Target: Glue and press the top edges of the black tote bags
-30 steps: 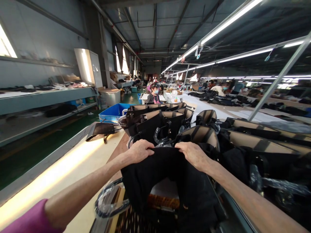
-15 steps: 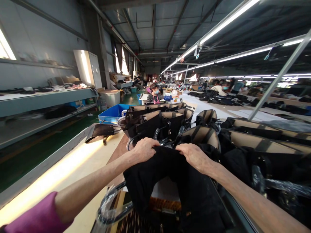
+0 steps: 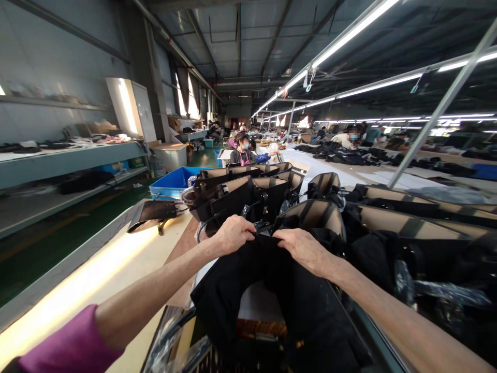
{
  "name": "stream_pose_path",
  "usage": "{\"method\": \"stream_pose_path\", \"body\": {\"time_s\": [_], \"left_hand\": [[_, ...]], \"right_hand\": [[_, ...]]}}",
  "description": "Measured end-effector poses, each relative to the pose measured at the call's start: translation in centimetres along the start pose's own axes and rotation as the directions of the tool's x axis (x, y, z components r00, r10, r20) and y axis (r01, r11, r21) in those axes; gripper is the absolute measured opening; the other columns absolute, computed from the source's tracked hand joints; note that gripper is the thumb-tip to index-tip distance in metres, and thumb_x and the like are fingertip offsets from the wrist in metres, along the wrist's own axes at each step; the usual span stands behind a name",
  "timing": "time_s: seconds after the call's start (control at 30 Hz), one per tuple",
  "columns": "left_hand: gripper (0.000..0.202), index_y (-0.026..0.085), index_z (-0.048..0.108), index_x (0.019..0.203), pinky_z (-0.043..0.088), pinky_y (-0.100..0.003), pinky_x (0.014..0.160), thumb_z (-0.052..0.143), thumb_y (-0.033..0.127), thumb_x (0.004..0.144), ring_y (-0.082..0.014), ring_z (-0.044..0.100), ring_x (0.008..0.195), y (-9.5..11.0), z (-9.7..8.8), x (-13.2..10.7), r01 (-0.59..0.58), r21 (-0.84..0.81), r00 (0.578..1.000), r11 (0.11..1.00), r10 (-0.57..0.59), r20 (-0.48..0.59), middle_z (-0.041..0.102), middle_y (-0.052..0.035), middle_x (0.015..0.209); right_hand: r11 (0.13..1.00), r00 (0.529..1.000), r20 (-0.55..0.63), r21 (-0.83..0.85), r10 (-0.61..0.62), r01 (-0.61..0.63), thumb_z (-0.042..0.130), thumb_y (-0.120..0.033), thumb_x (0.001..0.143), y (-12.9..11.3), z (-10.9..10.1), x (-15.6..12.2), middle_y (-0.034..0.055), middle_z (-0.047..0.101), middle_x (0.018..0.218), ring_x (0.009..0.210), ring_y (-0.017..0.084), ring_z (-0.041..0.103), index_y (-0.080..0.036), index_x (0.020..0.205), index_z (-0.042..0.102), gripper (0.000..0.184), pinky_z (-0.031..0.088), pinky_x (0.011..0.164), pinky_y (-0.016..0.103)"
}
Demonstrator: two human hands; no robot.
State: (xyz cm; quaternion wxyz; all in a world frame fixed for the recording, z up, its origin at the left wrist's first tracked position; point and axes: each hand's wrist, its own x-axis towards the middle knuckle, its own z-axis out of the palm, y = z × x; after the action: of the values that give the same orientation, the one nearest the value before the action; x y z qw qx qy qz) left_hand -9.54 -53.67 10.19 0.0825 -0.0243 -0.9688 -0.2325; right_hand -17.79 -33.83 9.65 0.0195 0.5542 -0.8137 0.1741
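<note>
My left hand (image 3: 235,235) pinches the far top edge of a black fabric bag (image 3: 310,311) in front of me. Close beside it, my right hand (image 3: 303,248) grips the same edge, a small gap between the two. The cloth hangs down from my fingers toward me, around a hollow where something pale and brownish shows. A dark handle in clear plastic wrap (image 3: 166,334) sticks out at the lower left of the bag. Just beyond my hands stand several black bags with beige linings (image 3: 318,215).
More black bags (image 3: 427,223) crowd the right of the table. A dark flat piece (image 3: 151,215) lies on the pale tabletop (image 3: 104,290) at left. Behind it are a blue bin (image 3: 174,181) and a person in a striped top (image 3: 244,155). A slanted metal post (image 3: 438,114) rises at right.
Both hands keep hold of the bag's edge and have come slightly closer together. The plastic-wrapped handle has shifted at the lower left. The whole view has moved a little.
</note>
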Motion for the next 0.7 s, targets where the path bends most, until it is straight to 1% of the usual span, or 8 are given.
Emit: {"method": "stream_pose_path", "body": {"time_s": [0.07,0.17,0.27,0.37,0.43,0.5,0.57,0.7], "left_hand": [[0.016,0.018,0.073,0.082,0.041,-0.019,0.068,0.059,0.014,0.074,-0.0144,0.06,0.075,-0.3,0.1,-0.1,-0.003,-0.059,1.0,0.998,0.002,-0.011,0.068,0.0019,0.07],[0.015,0.017,0.073,0.08,0.04,-0.019,0.066,0.059,0.014,0.074,-0.0138,0.059,0.072,-0.4,0.3,-0.2,-0.018,-0.083,0.999,0.996,0.016,-0.031,0.066,0.0017,0.067],[0.015,0.016,0.072,0.078,0.039,-0.02,0.064,0.058,0.015,0.075,-0.0132,0.058,0.068,-0.3,0.6,-0.2,-0.013,-0.081,0.998,0.997,0.009,-0.058,0.064,0.0016,0.064],[0.014,0.017,0.071,0.077,0.038,-0.021,0.063,0.057,0.017,0.075,-0.0133,0.056,0.067,-0.3,0.8,-0.3,-0.007,-0.073,0.996,0.997,0.0,-0.094,0.064,0.0017,0.064],[0.014,0.017,0.07,0.078,0.037,-0.022,0.063,0.057,0.018,0.075,-0.0133,0.056,0.067,-0.4,0.8,-0.5,-0.003,-0.085,0.994,0.996,-0.006,-0.106,0.064,0.0021,0.066],[0.013,0.018,0.07,0.08,0.036,-0.022,0.06,0.061,0.02,0.072,-0.0137,0.055,0.068,-0.6,0.7,-0.8,0.03,-0.107,0.996,0.994,-0.039,-0.083,0.063,0.0029,0.067],[0.018,0.018,0.07,0.083,0.035,-0.021,0.059,0.066,0.022,0.067,-0.014,0.055,0.069,-0.8,0.7,-1.2,0.088,-0.12,0.993,0.989,-0.096,-0.062,0.063,0.0035,0.068],[0.018,0.016,0.07,0.079,0.032,-0.021,0.056,0.069,0.023,0.062,-0.0129,0.053,0.065,-0.8,0.7,-1.9,0.199,-0.138,0.97,0.97,-0.215,-0.117,0.059,0.0043,0.063]], "right_hand": [[1.0,1.0,0.03,0.008,0.005,-0.005,0.051,-0.007,0.086,0.0,-0.3,0.0,-0.0026,0.065,0.085,0.083,0.016,0.059,-0.022,0.089,0.061,0.018,0.038,0.071,0.021],[0.999,0.997,0.059,-0.024,0.041,-0.04,0.057,-0.014,0.087,0.1,-0.4,0.2,-0.003,0.065,0.083,0.081,0.018,0.06,-0.022,0.087,0.062,0.01,0.039,0.068,0.022],[0.989,0.993,0.045,-0.108,0.108,-0.103,0.06,-0.017,0.087,-0.3,-0.2,0.9,0.0012,0.065,0.084,0.083,0.023,0.06,-0.02,0.087,0.062,0.004,0.039,0.069,0.026],[0.976,0.989,0.026,-0.169,0.145,-0.139,0.062,-0.014,0.085,-1.1,0.3,1.9,0.0057,0.065,0.094,0.092,0.026,0.059,-0.019,0.095,0.062,0.011,0.039,0.074,0.03],[0.975,0.988,0.035,-0.172,0.148,-0.14,0.062,-0.015,0.086,-1.8,0.6,2.5,0.005,0.065,0.098,0.094,0.025,0.059,-0.021,0.101,0.062,0.017,0.039,0.076,0.029],[0.977,0.987,0.051,-0.157,0.153,-0.143,0.061,-0.019,0.088,-2.2,0.6,2.9,0.0025,0.066,0.095,0.092,0.023,0.06,-0.024,0.102,0.062,0.015,0.039,0.075,0.026],[0.978,0.985,0.064,-0.141,0.163,-0.153,0.059,-0.022,0.09,-2.3,0.5,3.3,0.0008,0.067,0.088,0.087,0.021,0.061,-0.026,0.097,0.064,0.01,0.039,0.071,0.025],[0.98,0.984,0.07,-0.121,0.165,-0.156,0.059,-0.023,0.089,-2.4,0.5,3.8,0.0014,0.067,0.085,0.085,0.022,0.062,-0.025,0.092,0.066,0.008,0.039,0.069,0.026]]}}
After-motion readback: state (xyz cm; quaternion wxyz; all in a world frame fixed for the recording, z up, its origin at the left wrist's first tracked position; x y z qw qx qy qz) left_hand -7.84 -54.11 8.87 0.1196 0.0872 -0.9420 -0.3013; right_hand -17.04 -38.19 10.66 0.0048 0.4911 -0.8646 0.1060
